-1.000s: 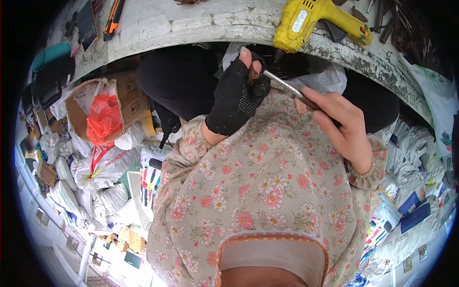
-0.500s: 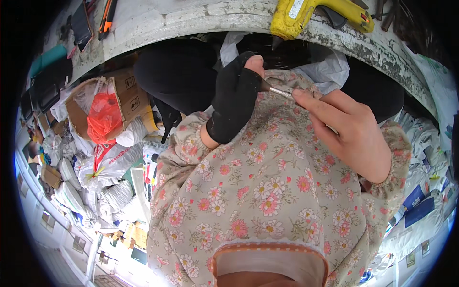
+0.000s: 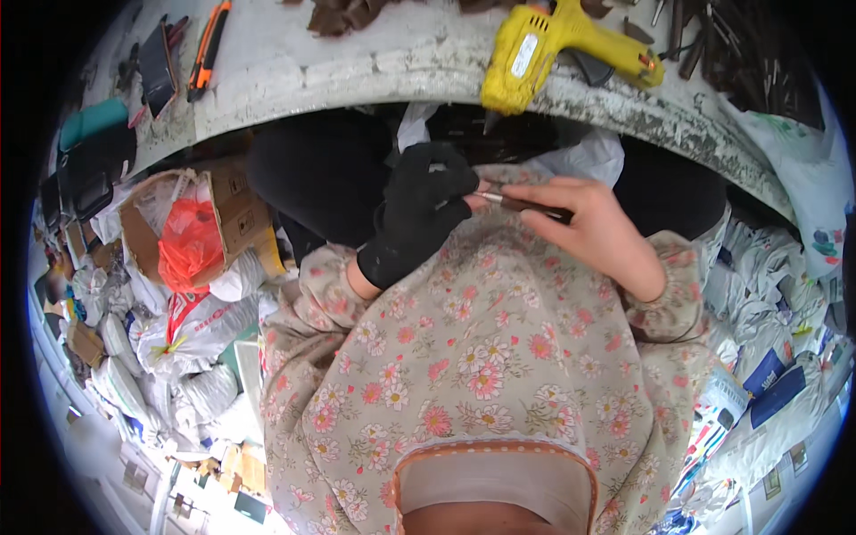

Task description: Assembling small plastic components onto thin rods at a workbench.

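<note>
My right hand point(image 3: 593, 218) is bare and pinches a slim brush point(image 3: 535, 209) with a dark handle and a silver metal ferrule. It lies nearly level in front of my lap, its ferrule end pointing left. My left hand point(image 3: 423, 209), in a black fingerless glove, is curled closed, its fingertips meeting the ferrule end. The brush's tip is hidden there, and I cannot make out what else the left fingers hold. A small pale spot shows on top of the glove. Both hands are above my flowered smock point(image 3: 481, 339), short of the table edge.
A whitish worn table point(image 3: 357, 80) curves across the far side. On it lie a yellow glue gun point(image 3: 526, 58), an orange-black cutter knife point(image 3: 209, 49), brown scraps point(image 3: 343, 16) and dark sticks at the right. A cardboard box point(image 3: 241, 209) with a red bag stands left; white bags point(image 3: 758, 294) are heaped right.
My right hand has shifted left and lower, and more of the brush's dark handle shows beneath its fingers. My left hand has turned and dropped, its fingertips now toward the right hand.
</note>
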`<state>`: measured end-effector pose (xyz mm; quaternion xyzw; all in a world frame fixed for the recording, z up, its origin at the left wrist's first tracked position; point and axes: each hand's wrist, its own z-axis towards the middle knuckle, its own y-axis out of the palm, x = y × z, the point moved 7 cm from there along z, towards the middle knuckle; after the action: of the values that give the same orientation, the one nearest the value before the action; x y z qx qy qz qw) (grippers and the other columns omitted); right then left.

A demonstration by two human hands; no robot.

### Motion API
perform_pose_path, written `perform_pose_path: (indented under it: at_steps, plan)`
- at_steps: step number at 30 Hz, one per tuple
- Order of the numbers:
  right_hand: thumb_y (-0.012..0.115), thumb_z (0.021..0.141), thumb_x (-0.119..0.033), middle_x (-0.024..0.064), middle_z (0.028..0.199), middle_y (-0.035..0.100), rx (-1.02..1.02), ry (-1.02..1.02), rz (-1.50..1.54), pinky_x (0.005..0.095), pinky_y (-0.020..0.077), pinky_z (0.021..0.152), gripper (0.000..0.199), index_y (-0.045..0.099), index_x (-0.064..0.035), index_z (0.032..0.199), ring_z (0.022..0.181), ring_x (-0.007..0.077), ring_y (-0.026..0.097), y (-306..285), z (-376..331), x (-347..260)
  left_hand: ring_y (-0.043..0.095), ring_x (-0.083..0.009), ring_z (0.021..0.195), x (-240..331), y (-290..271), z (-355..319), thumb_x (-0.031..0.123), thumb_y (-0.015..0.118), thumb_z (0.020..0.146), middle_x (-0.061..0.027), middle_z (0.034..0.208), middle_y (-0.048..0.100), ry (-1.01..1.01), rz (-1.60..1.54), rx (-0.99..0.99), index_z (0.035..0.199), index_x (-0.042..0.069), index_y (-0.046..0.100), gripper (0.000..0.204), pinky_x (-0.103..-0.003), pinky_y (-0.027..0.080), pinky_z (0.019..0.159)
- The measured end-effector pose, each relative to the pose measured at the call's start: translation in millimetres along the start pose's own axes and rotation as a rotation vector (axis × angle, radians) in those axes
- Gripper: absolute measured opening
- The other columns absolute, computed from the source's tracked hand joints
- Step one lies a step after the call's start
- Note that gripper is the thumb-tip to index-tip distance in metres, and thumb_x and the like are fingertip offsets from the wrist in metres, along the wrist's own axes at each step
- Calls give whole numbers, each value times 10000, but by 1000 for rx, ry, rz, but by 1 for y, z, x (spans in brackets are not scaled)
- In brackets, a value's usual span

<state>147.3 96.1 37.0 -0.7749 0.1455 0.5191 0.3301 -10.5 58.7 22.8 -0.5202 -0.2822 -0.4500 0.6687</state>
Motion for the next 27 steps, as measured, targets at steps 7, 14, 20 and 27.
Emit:
perform_pose_path:
  at_steps: [7,14,20,27]
  plan:
    - [616,765,-155,135,947,617,7,145,-448,369,485,722,339,614,-98,1099,843,321,595,38,49,114,564,-240,701,8,-25,31,126,755,623,-55,762,585,232,436,112,752,101,638,176,-360,441,616]
    - [595,767,-206,119,1078,603,-81,-25,-675,381,463,850,377,595,-144,1140,980,311,571,87,75,182,607,-250,831,-17,-44,143,121,683,737,-79,904,632,169,554,241,1001,113,663,265,-324,475,690]
    - [614,775,-210,160,911,649,-33,176,-200,345,494,743,299,640,-65,1036,842,306,626,8,26,101,609,-277,718,-37,-32,173,320,658,767,-103,813,634,276,929,231,890,113,677,242,-356,474,630]
    - [623,826,-178,74,798,650,627,255,-448,245,449,649,267,638,-62,1066,688,93,552,-156,-22,38,617,-164,808,-38,-62,134,118,582,848,-73,870,661,177,130,563,917,43,667,132,-293,473,737]
